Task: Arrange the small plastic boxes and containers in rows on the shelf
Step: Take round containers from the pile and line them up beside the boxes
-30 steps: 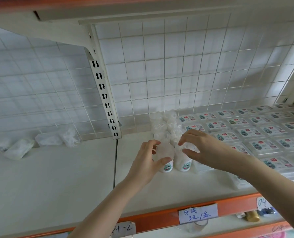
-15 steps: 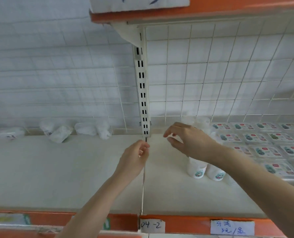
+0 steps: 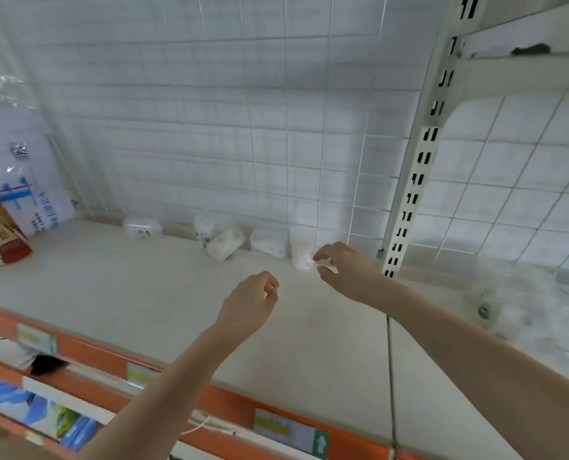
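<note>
1. Reaching toward the far edge of the white shelf (image 3: 143,293), the right hand (image 3: 346,270) has its fingers spread and curved, thumb below, just beside a small clear plastic container (image 3: 301,252) that stands against the wire grid back (image 3: 243,127). Whether the fingertips touch it cannot be told through the blur; nothing is gripped.
2. Nearer the front, the left hand (image 3: 250,303) hangs above the bare shelf with its fingers curled loosely inward, thumb close to the forefinger, holding nothing that can be seen.
3. Along the far edge, left of the right hand, lie more small plastic pieces in a loose line: a flat box (image 3: 266,242), a tipped-over tub (image 3: 225,244), an upright small cup (image 3: 203,227) and another box (image 3: 142,226) farther left.
4. At the far left stand a large clear bag (image 3: 17,167) with blue print and a red-and-gold packet (image 3: 1,234).
5. On the right, past the slotted white upright (image 3: 412,180), a blurred cluster of clear containers (image 3: 525,310) sits on the neighbouring shelf section.
6. An orange front rail (image 3: 210,403) with label strips runs along the near edge.
</note>
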Demonstrator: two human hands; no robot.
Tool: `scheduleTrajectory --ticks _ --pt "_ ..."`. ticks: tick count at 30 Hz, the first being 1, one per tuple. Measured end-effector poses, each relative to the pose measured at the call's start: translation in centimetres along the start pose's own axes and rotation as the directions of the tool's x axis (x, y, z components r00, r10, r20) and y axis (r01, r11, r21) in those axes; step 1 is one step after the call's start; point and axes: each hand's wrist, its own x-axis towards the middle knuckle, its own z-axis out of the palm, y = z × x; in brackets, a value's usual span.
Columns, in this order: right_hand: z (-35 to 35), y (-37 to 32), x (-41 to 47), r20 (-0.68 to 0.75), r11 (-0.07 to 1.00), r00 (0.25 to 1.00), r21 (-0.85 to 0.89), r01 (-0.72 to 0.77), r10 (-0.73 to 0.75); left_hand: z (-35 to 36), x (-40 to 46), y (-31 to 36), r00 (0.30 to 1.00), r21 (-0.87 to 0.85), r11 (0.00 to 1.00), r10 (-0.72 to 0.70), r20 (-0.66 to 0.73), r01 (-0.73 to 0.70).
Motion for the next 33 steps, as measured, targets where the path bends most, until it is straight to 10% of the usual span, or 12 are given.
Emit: scheduleTrajectory --ticks 22,33 --pt "5.0 -1.2 6.8 -0.127 0.970 0.988 -0.216 -0.116 0.090 -1.6 12.3 -3.3 0.986 0.295 0.941 0.153 0.062 -0.164" --pt "5.7 -1.6 6.6 -0.215 0.985 0.962 -0.009 -0.173 0.167 0.0 11.0 -4.7 0.984 0.405 0.903 0.172 -0.038 -0.142"
